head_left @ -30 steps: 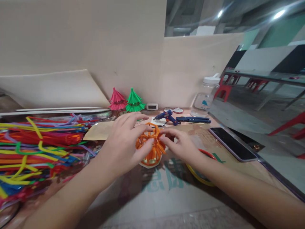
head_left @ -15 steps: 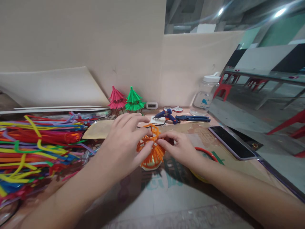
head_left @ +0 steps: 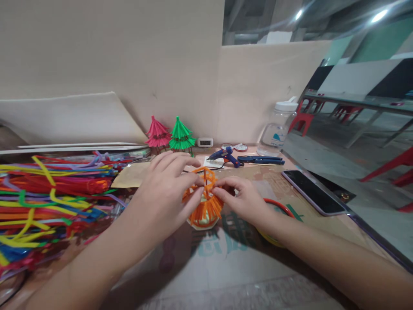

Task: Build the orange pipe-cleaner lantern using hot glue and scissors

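An orange pipe-cleaner craft piece (head_left: 205, 210) stands at the middle of the work surface. It has a fringed skirt, a loop frame on top and a pale base under it. My left hand (head_left: 174, 183) curls over its left side, with thumb and fingers closed on the orange loop. From the right, my right hand (head_left: 240, 196) pinches the edge of the same loop between thumb and forefinger. A dark thin upright shows inside the loop. The left fingers hide part of the piece.
Bundled pipe cleaners (head_left: 54, 193) fill the left side. Behind stand a pink tree (head_left: 158, 132), a green tree (head_left: 180, 134), a small clock (head_left: 205, 142), a glue gun (head_left: 226, 156), pliers (head_left: 263, 160) and a bottle (head_left: 277, 129). A phone (head_left: 312, 191) lies at right.
The orange piece has turned or tilted slightly, and the dark upright shows more plainly inside the loop. Both hands keep nearly the same place and grip.
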A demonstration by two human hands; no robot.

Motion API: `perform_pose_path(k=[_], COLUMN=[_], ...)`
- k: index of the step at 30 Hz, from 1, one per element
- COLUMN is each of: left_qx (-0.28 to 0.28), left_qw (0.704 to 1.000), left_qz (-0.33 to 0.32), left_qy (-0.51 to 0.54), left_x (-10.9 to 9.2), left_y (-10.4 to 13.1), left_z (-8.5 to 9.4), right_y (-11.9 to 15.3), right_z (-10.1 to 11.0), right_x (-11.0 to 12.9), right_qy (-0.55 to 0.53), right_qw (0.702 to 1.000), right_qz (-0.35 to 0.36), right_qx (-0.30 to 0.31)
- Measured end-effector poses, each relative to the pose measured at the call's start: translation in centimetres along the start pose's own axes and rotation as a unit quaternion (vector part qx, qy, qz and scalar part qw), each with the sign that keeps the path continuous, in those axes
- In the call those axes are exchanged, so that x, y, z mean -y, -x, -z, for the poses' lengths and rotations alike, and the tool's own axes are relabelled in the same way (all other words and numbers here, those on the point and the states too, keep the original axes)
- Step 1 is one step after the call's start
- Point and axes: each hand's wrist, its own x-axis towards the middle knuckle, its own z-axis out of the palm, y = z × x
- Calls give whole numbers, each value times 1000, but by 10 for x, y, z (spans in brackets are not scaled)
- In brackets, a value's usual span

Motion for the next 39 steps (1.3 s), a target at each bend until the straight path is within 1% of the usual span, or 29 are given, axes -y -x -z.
perform_pose_path(k=[15, 22, 39], left_qx=[16, 4, 19], left_qw=[1000, 1000, 1000], left_qz=[-15, -18, -18], left_qy=[-18, -3, -5], left_x=[1, 0, 1], left_y=[0, 0, 0], left_z=[-1, 0, -2], right_y=[1, 0, 0], right_z=[1, 1, 2], right_x=[1, 2, 2], right_qy=[16, 13, 25], right_qw=[1000, 1000, 999], right_qz=[2, -5, -8], right_qx=[2, 10, 20])
